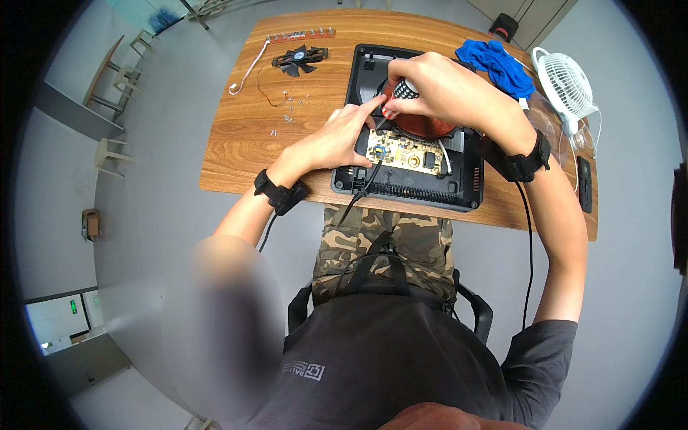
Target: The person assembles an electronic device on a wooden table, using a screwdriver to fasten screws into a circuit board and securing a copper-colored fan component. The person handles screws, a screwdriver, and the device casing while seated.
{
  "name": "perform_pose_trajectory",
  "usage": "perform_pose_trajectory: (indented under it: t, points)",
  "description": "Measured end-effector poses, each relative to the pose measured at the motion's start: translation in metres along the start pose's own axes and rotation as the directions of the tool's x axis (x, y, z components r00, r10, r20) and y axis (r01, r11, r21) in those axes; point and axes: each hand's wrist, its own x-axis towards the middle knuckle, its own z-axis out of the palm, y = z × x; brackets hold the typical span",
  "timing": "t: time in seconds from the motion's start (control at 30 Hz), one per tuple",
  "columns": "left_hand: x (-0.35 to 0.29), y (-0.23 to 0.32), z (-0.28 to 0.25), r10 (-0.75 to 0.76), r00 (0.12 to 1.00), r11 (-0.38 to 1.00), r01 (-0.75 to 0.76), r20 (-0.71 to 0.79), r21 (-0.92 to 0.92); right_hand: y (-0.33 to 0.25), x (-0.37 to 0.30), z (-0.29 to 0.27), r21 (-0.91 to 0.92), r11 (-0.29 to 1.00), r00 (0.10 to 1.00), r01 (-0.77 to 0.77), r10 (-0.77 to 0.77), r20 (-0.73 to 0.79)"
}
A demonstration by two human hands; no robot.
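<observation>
An opened induction cooker base (pixel 466 193), a black plastic housing, lies on the table in front of me. Inside it are a tan circuit board (pixel 408 156) and a round red-brown coil (pixel 430 127), partly covered by my right hand. My right hand (pixel 430 82) is closed round a screwdriver (pixel 405 89) with a black-and-white patterned handle, its shaft slanting down toward the left side of the housing. My left hand (pixel 340 136) rests on that left side with fingers apart, thumb by the board's corner and index finger near the shaft. The screwdriver's tip is hard to make out.
Left of the housing lie a small black fan (pixel 301 61), a red strip board (pixel 301 36) with a white cable, and several loose screws (pixel 288 118). To the right are a blue cloth (pixel 494 68), a white desk fan (pixel 566 82) and a black bar (pixel 585 185). A black cord (pixel 360 192) hangs over the front edge.
</observation>
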Motion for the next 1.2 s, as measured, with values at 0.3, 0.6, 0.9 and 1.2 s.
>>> perform_pose_trajectory:
  t: [0.3,0.6,0.9,1.2]
  points:
    - [0.001,-0.005,0.004,-0.001,1.000,1.000,0.001,0.005,-0.009,-0.003,0.004,0.002,-0.005,1.000,1.000,0.010,-0.010,0.011]
    - [0.001,-0.002,0.000,0.030,1.000,0.999,-0.030,-0.004,0.015,-0.011,0.019,0.000,-0.061,0.998,0.998,0.017,-0.014,0.057]
    - [0.001,-0.004,0.003,0.051,0.998,0.998,-0.049,-0.043,0.048,-0.025,0.031,-0.006,-0.054,0.999,0.989,-0.006,0.014,0.149]
    - [0.001,-0.004,0.002,0.048,0.999,0.998,-0.047,-0.015,0.039,-0.020,0.047,-0.013,-0.087,0.996,0.949,-0.008,0.035,0.314]
